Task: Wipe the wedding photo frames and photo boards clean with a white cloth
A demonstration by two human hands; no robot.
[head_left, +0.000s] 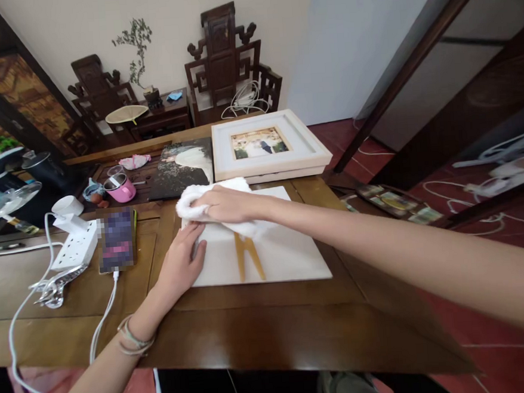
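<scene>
A white board point(288, 257) lies flat on the wooden table, with a yellow-brown A-shaped piece point(248, 257) on its near half. My right hand point(227, 205) reaches across from the right and grips a bunched white cloth point(191, 204), pressed on the far left part of the board. The cloth covers the top of the A-shaped piece. At the board's left edge my left hand point(183, 256) rests with its fingers stretched out, the fingertips close to the cloth; it holds nothing.
Behind the board lie a framed picture point(317, 151) and a dark photo panel point(160, 179). To the left are a pink mug point(121, 189), a phone point(118, 239) on a cable and a white power strip point(77, 245). Carved chairs point(223, 55) stand beyond the table.
</scene>
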